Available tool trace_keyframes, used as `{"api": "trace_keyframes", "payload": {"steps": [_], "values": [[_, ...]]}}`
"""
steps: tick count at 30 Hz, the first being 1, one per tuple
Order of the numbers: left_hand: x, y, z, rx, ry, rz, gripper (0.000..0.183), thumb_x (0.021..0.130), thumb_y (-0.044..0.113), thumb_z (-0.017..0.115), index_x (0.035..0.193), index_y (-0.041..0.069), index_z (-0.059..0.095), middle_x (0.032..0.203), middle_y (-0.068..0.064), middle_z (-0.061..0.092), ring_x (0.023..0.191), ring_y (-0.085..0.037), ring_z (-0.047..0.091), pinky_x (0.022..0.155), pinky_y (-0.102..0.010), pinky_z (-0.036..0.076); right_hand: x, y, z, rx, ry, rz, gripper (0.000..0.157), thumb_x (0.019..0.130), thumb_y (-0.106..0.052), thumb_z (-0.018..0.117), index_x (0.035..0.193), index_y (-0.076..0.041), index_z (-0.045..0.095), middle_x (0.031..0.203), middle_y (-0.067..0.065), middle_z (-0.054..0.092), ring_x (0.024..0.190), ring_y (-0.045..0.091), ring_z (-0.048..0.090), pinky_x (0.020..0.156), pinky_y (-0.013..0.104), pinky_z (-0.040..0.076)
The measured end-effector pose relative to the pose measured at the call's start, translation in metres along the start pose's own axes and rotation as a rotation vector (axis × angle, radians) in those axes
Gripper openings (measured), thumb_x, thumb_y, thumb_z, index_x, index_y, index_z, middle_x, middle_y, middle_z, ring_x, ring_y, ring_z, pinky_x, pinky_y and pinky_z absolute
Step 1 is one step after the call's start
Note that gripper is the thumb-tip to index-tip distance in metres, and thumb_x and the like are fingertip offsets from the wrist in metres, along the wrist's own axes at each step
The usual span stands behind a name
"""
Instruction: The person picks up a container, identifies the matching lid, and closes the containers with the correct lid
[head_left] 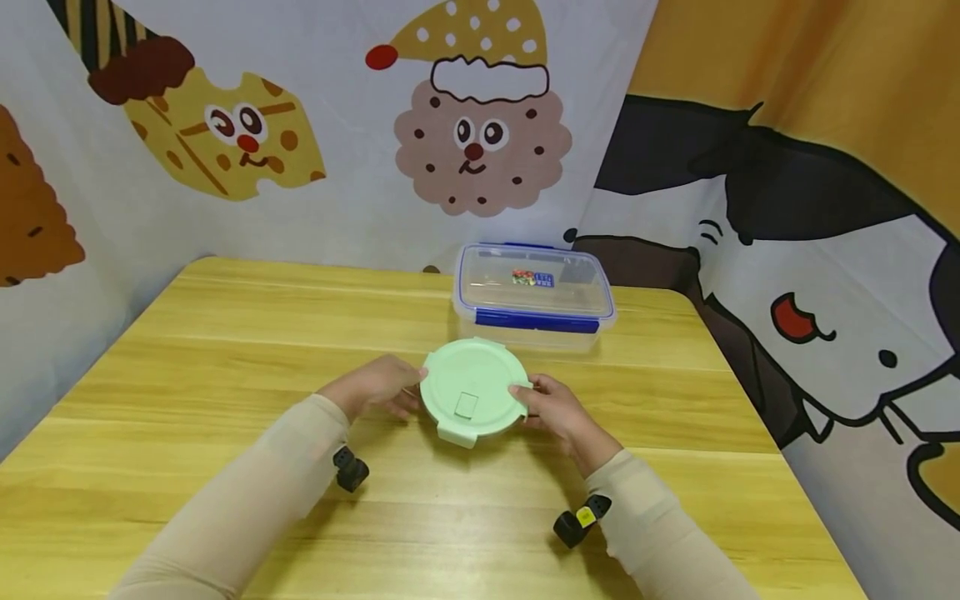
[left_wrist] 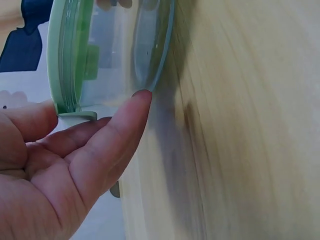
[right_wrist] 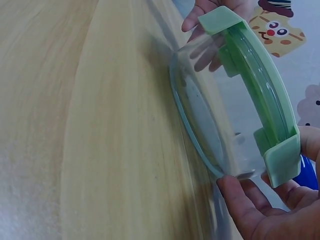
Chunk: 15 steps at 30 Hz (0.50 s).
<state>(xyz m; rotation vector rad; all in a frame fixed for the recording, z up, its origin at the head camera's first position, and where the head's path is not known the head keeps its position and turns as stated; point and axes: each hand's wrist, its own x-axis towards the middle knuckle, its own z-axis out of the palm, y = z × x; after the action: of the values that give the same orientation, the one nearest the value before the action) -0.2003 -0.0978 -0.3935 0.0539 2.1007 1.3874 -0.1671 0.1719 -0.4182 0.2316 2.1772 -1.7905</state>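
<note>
A round glass food container with a pale green clip lid is between both hands over the middle of the wooden table. My left hand holds its left side, thumb at the lid's edge and a fingertip at the base of the clear glass bowl. On the other side, my right hand grips it with the thumb on top of the lid and fingers under the rim. A green side clip shows beside the right fingers. The glass base is close over the table, casting a shadow.
Behind the round container stands a clear rectangular plastic box with blue clips, near the back edge of the table. Patterned curtains hang along the back and sides. A small black camera is on each wrist.
</note>
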Motion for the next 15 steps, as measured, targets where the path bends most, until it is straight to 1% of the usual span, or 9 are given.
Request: {"api": "trace_keyframes", "payload": {"steps": [5,10,15], "values": [[-0.0008,-0.0012,-0.0019,-0.003,-0.020,0.014,0.044,0.105,0.021,0.041,0.128,-0.015,0.050,0.118,-0.028,0.058,0.101,-0.035,0.063,0.080,-0.039,0.058,-0.0008,-0.0005,-0.0011,-0.011,0.005,0.003,0.045,0.096,-0.023,0.060,0.133,0.001,0.051,0.106,0.012,0.061,0.081,0.014,0.061,0.073,0.028,0.056],[-0.0001,-0.0052,-0.0038,-0.027,-0.034,0.025,0.045,0.104,0.022,0.042,0.130,-0.015,0.048,0.120,-0.028,0.058,0.102,-0.035,0.064,0.082,-0.039,0.058,-0.0012,-0.0008,-0.0019,-0.010,0.001,0.016,0.050,0.096,-0.024,0.061,0.136,0.002,0.048,0.109,0.012,0.062,0.082,0.013,0.061,0.074,0.028,0.056],[0.0006,-0.0072,-0.0019,-0.055,-0.006,0.009,0.045,0.103,0.023,0.045,0.129,-0.014,0.048,0.122,-0.028,0.056,0.103,-0.036,0.063,0.080,-0.039,0.058,-0.0032,-0.0013,-0.0002,0.008,0.000,0.028,0.052,0.096,-0.026,0.061,0.139,0.001,0.046,0.109,0.010,0.063,0.082,0.012,0.061,0.078,0.031,0.055]]}}
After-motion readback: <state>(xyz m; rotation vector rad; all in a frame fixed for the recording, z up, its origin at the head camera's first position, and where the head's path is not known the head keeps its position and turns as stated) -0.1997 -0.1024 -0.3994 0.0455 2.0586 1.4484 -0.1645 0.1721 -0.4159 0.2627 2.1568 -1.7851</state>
